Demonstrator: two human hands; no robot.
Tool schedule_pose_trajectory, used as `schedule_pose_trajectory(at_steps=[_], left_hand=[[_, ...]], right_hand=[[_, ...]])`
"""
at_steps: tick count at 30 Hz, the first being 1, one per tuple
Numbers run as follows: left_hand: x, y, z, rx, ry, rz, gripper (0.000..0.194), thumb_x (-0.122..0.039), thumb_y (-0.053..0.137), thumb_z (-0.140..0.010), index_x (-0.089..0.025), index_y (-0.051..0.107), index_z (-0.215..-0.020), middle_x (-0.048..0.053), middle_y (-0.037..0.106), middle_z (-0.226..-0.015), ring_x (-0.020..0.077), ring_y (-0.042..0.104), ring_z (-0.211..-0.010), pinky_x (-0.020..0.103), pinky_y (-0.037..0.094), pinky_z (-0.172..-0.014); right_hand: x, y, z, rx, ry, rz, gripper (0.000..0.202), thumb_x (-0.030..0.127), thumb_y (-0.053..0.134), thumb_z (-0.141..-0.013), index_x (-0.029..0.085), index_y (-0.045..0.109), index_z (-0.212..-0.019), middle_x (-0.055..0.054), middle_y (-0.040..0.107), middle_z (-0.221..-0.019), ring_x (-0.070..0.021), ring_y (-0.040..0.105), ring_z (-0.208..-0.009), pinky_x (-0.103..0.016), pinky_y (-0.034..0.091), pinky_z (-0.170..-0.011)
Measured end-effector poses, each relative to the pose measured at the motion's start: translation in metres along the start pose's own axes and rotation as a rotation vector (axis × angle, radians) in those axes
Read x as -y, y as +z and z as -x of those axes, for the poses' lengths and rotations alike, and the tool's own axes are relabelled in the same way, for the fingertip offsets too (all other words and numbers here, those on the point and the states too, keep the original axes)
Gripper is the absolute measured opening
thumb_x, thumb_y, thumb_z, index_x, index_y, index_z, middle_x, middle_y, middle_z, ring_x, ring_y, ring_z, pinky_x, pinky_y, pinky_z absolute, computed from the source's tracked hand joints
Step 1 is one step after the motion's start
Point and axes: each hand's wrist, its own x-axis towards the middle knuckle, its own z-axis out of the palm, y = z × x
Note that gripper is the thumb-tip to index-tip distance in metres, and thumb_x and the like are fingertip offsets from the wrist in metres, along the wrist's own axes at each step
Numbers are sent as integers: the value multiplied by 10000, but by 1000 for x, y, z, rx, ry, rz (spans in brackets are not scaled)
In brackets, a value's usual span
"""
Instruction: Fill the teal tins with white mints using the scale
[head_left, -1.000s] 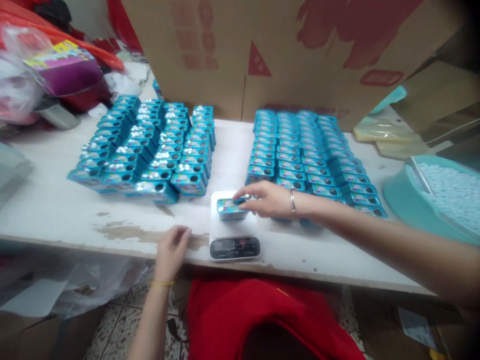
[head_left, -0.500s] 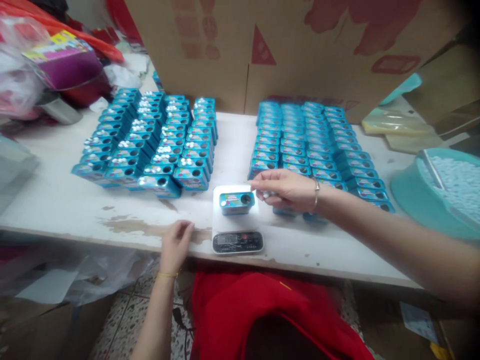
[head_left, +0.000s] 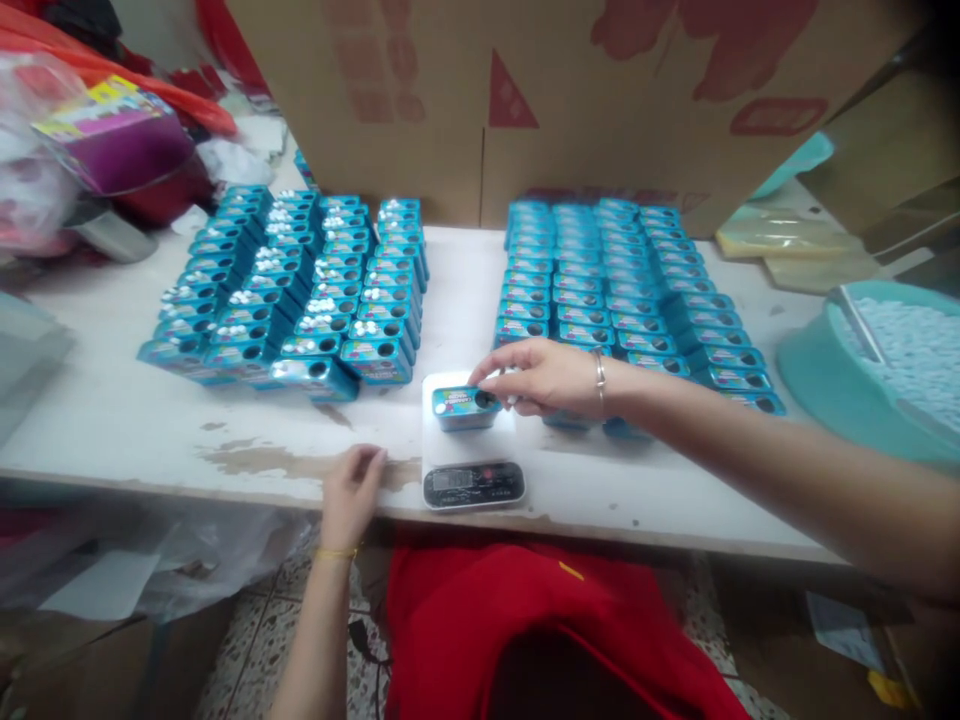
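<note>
A kitchen scale stands near the table's front edge, with a small blue tin upright on its white platform. The tin has a dark round hole at its right end and one white pellet on its left end. My right hand is closed over the tin's right end, fingertips at the hole, with small white candy pellets partly hidden in the fingers. At the table edge, left of the scale, rests my left hand, fingers curled and thumb against them, nothing visible in it.
Rows of blue tins topped with white pellets stand at the left. More rows of blue tins stand at the right. A turquoise basin of white pellets is at far right. A large cardboard box walls off the back.
My right hand has moved left and slightly down, from beside the tin to over its hole. My left hand has stayed at the table edge.
</note>
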Motion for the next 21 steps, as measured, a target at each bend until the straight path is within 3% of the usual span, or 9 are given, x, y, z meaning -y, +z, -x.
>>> schedule_pose_trajectory(at_steps=[6, 14, 18, 21], left_hand=[[-2, 0, -1, -5, -15, -11, 265, -424, 519, -818, -168, 588, -813, 9, 620, -761, 129, 552, -691, 242, 454, -700], [-13, -4, -3, 20, -21, 12, 237, -405, 537, -825, -175, 589, -850, 11, 623, -812, 131, 568, -746, 245, 458, -735], [-32, -7, -16, 7, 69, 1, 235, -375, 549, -833, -175, 587, -949, 28, 625, -885, 140, 580, -798, 267, 461, -779], [-51, -5, -40, 67, 224, -23, 221, -323, 546, -848, -175, 587, -1006, 40, 625, -912, 138, 578, -806, 270, 458, -781]], right_hand=[[-29, -5, 20, 29, -86, -409, 190, 281, 675, -766, 113, 611, -829, 16, 520, -640, 1, 340, -411, -131, 134, -346], [-100, 13, 43, -99, 98, -711, 282, 206, 727, -691, 122, 614, -935, 8, 520, -692, -14, 374, -486, -124, 171, -361], [-117, 13, 44, -152, 101, -716, 292, 277, 740, -704, 124, 592, -905, 27, 484, -655, -11, 335, -476, -131, 140, -361], [-120, 15, 40, -133, 91, -716, 271, 339, 705, -745, 134, 558, -845, 45, 452, -597, -14, 278, -446, -151, 109, -363]])
